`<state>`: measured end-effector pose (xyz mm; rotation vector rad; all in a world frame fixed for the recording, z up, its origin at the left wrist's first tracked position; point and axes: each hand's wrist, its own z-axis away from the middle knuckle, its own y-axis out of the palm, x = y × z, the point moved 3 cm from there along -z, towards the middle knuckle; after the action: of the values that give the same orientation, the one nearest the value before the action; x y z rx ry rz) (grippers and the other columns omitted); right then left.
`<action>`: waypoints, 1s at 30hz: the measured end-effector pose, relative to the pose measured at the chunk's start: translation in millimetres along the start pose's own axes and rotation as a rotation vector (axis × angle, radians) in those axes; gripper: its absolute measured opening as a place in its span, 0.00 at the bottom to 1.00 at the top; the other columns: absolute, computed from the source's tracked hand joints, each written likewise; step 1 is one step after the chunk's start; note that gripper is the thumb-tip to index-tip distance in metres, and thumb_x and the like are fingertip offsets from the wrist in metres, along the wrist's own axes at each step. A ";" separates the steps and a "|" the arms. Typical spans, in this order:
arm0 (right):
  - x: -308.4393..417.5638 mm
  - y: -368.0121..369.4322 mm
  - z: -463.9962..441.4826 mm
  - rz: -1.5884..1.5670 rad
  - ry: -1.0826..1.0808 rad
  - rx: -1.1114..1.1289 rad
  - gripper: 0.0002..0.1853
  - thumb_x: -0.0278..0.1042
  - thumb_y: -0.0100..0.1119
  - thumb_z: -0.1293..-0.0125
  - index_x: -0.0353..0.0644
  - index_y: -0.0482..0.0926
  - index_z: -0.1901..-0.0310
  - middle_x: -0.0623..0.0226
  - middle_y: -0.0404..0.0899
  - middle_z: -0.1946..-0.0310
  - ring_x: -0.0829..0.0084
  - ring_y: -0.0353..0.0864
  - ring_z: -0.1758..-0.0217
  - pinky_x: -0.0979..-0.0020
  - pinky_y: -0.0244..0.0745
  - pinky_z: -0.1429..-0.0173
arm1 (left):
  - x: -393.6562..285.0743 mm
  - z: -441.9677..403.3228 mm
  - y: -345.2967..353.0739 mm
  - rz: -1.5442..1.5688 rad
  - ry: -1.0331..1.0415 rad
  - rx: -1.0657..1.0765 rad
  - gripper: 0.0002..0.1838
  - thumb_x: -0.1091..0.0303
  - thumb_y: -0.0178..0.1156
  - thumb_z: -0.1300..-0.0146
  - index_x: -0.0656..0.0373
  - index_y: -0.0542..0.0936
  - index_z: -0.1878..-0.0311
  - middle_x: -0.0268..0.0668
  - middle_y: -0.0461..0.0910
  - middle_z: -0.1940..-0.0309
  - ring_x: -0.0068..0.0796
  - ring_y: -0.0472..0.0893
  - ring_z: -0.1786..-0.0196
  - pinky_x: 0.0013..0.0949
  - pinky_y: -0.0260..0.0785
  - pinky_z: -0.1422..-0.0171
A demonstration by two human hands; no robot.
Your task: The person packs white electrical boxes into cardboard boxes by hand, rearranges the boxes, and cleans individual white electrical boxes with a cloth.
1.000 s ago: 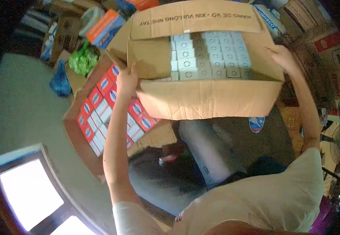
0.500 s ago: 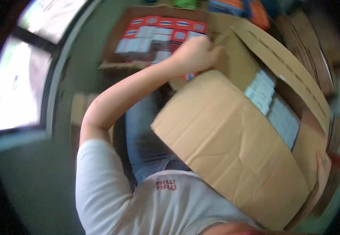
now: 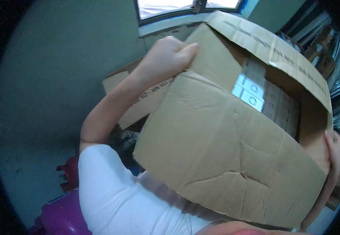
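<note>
A large open cardboard box (image 3: pixel 224 145) is held up against my body, tilted, with printed text on its far flap. Inside it are stacked small white boxes (image 3: pixel 252 94), some in shadow. My left hand (image 3: pixel 174 55) is closed on the box's left edge, fingers wrapped over the cardboard. On the right side, my right hand (image 3: pixel 334 147) grips the box's other end, its fingers partly hidden by the wall.
Behind my left forearm lies another printed cardboard box (image 3: pixel 148 100) by the wall. A window (image 3: pixel 170 9) is at the top. Purple (image 3: pixel 66 215) and red (image 3: pixel 71 172) objects stand lower left. Wrapped bundles and cartons (image 3: pixel 324 58) fill the right.
The view has swung away from the box of red and white packs, toward the wall and window. Both hands have carried the large box along, turning it and bringing it closer to my body.
</note>
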<state>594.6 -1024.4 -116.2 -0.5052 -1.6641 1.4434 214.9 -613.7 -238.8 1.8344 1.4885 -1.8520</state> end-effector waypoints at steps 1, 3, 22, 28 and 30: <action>-18.0 -3.5 -23.0 0.010 -0.123 -0.155 0.18 0.41 0.59 0.35 0.32 0.78 0.54 0.67 0.79 0.62 0.78 0.75 0.55 0.73 0.69 0.49 | -12.7 14.5 10.0 0.005 0.014 -0.074 0.25 0.56 0.52 0.36 0.74 0.75 0.76 0.44 0.68 0.89 0.26 0.67 0.84 0.39 0.63 0.75; -40.0 -5.2 -64.8 -0.071 -0.305 -0.154 0.18 0.40 0.59 0.35 0.31 0.79 0.54 0.68 0.81 0.65 0.79 0.76 0.58 0.75 0.70 0.51 | -45.5 46.4 37.1 -0.114 -0.042 -0.216 0.26 0.55 0.52 0.35 0.73 0.74 0.78 0.41 0.67 0.90 0.22 0.66 0.83 0.39 0.62 0.76; 104.9 58.1 -172.5 -0.279 -0.624 0.338 0.18 0.40 0.60 0.36 0.31 0.79 0.54 0.67 0.83 0.64 0.82 0.77 0.64 0.76 0.73 0.60 | -146.2 128.9 -20.5 -0.822 -0.678 -0.204 0.26 0.49 0.50 0.33 0.66 0.80 0.71 0.54 0.76 0.80 0.42 0.81 0.74 0.44 0.68 0.67; 97.9 64.9 -181.2 -0.370 -0.574 0.390 0.21 0.42 0.60 0.36 0.31 0.77 0.50 0.63 0.83 0.62 0.77 0.81 0.62 0.74 0.75 0.56 | -164.2 107.2 -16.7 -0.992 -0.289 -0.020 0.33 0.52 0.57 0.38 0.50 0.63 0.31 0.57 0.58 0.33 0.51 0.69 0.37 0.44 0.61 0.34; 95.1 66.1 -185.4 -0.327 -0.632 0.367 0.22 0.43 0.60 0.37 0.31 0.77 0.51 0.64 0.83 0.62 0.78 0.80 0.63 0.74 0.75 0.57 | -158.6 99.4 -19.7 -0.955 -0.159 0.187 0.36 0.53 0.57 0.39 0.49 0.59 0.29 0.55 0.49 0.28 0.54 0.61 0.30 0.44 0.54 0.29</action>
<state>675.7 -824.7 -152.5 0.4573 -1.7731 1.6992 172.8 -754.9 -121.6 1.0047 2.4395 -2.4802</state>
